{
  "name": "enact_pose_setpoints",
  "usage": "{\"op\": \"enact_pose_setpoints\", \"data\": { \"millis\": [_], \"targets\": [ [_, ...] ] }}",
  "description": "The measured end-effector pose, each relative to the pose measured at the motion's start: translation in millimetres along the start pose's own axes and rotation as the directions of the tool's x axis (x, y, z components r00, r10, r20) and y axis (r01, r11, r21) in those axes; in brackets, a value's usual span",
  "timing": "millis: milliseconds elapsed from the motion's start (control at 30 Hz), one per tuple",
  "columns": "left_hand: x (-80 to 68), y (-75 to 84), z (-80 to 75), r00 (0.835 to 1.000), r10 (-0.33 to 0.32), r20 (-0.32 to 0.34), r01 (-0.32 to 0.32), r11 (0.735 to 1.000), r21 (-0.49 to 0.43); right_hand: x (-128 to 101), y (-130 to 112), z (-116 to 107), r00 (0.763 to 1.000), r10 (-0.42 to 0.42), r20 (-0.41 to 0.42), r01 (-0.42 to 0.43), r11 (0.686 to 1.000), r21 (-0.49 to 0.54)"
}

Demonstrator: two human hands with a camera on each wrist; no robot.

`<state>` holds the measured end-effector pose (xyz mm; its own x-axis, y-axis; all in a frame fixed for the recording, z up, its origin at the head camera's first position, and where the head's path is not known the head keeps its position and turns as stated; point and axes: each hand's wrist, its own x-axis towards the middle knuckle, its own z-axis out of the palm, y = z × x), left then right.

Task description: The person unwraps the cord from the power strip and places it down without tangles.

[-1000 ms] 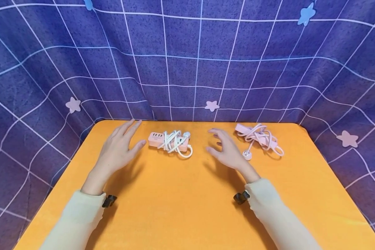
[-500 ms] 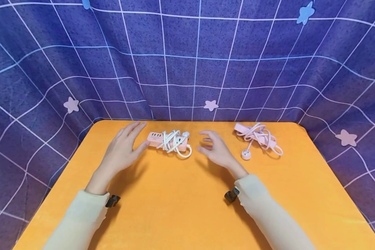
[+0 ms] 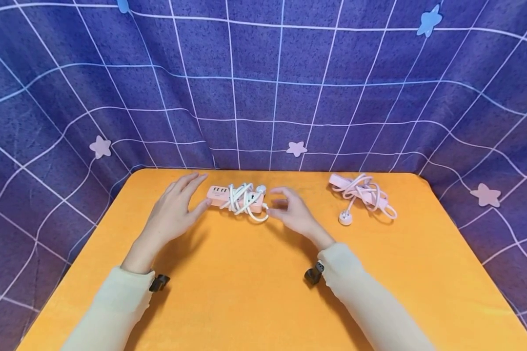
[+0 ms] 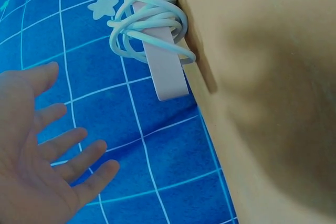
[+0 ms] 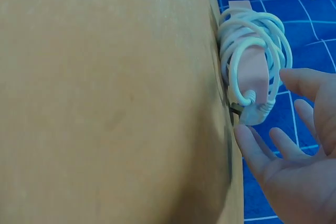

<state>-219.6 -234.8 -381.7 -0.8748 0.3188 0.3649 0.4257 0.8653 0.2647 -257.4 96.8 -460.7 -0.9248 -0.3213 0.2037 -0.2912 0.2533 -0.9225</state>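
Your right hand (image 3: 295, 213) is now further left than before, so both it and your left hand (image 3: 171, 209), fingers (image 3: 195, 183) apart and holding nothing, are beside the cord-wrapped pink power strip (image 3: 239, 199) near the middle of the frame.

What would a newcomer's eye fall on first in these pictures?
Probably the deep-blue fabric backdrop, gridded and starry, rising behind the orange tabletop. Next, the pink oblong power strip wrapped in white cord, lying between the bare left hand and right hand. A second, lilac-pink corded power strip lies farther right, near the back edge.
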Motion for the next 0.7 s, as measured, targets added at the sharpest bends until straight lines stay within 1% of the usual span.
{"op": "enact_pose_setpoints", "data": {
  "millis": [167, 333, 567, 700],
  "targets": [
    [-0.7, -0.3, 0.1, 1.000, 0.001, -0.003, -0.001, 1.000, 0.000, 2.7, -0.7, 6.9, 0.999, 0.041, -0.004, -0.041, 0.999, 0.013],
    [-1.7, 0.2, -0.3, 1.000, 0.011, -0.010, -0.011, 1.000, -0.011, 6.4, 1.6, 13.2, 0.997, 0.077, -0.028, -0.076, 0.997, 0.032],
    [-1.6, 0.6, -0.5, 1.000, 0.007, -0.011, -0.007, 1.000, -0.013, 10.7, 5.1, 21.9, 0.996, 0.071, -0.049, -0.067, 0.993, 0.096],
    [-2.5, -0.4, -0.3, 1.000, -0.001, -0.008, 0.001, 1.000, -0.013, 12.2, 5.3, 26.9, 0.995, 0.093, -0.047, -0.087, 0.988, 0.127]
  ]
}}
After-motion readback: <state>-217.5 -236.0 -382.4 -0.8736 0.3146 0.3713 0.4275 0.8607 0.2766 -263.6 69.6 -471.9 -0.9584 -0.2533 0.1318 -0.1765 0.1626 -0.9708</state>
